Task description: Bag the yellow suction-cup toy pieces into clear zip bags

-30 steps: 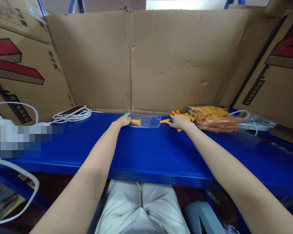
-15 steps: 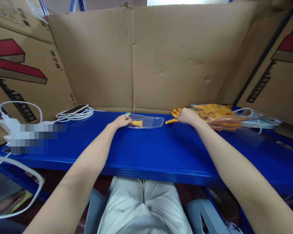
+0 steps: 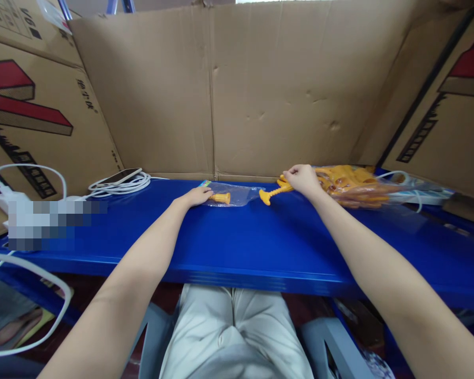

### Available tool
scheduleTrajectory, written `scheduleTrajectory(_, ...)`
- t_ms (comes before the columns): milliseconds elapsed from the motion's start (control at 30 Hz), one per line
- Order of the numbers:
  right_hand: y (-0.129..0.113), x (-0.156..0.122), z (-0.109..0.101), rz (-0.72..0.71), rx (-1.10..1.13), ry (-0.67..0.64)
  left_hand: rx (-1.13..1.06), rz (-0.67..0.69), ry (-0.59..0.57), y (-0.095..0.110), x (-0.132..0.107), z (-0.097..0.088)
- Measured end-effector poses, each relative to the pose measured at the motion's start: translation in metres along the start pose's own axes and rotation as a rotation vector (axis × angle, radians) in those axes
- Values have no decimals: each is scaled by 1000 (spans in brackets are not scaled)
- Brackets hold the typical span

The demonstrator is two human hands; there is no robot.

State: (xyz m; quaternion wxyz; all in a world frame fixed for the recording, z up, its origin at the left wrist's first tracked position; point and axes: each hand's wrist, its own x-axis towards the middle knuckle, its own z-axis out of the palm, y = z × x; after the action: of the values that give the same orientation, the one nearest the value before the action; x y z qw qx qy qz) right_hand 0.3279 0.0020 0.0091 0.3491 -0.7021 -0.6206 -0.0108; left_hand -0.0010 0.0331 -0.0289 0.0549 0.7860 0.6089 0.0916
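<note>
My left hand rests on the left end of a small clear plastic bag lying on the blue table; its fingers pinch the bag's edge. One orange plastic piece lies inside the bag. My right hand is closed on an orange plastic piece with a round end, lifted a little off the table just right of the bag. More orange pieces lie beneath that hand.
A heap of clear bags filled with orange pieces lies at the right. A phone sits on coiled white cable at the left, a white charger beyond. Cardboard walls surround the table. A power strip lies far right.
My right hand has risen from the loose orange pieces with one piece held in its fingers, its round end now pointing toward the bag. My left hand stays on the bag.
</note>
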Motion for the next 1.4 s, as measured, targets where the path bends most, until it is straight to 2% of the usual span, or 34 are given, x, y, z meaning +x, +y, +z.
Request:
scheduleTrajectory(100,4,4,3,104,127,40,0,-19,-37,0,2,0)
scheduleTrajectory(200,0,-1,13,141,137,42,-4,-17,-40,1,4,2)
scheduleTrajectory(367,-13,-15,35,136,4,-70,-15,-1,-19,4,8,8)
scheduleTrajectory(467,-15,-18,46,133,35,-165,-8,-3,-10,6,11,12)
scheduleTrajectory(700,-14,-21,53,-60,78,-317,-9,-6,-3,6,12,14)
scheduleTrajectory(1000,5,-14,20,-329,-110,-591,-18,7,-18,4,14,15)
scheduleTrajectory(1100,4,-15,13,-393,-138,-605,-15,15,-23,3,14,15)
scheduleTrajectory(1200,-1,-18,13,-388,-99,-574,-17,18,-29,4,13,13)
scheduleTrajectory(1400,-10,-21,26,-374,45,-333,0,54,-68,12,7,10)
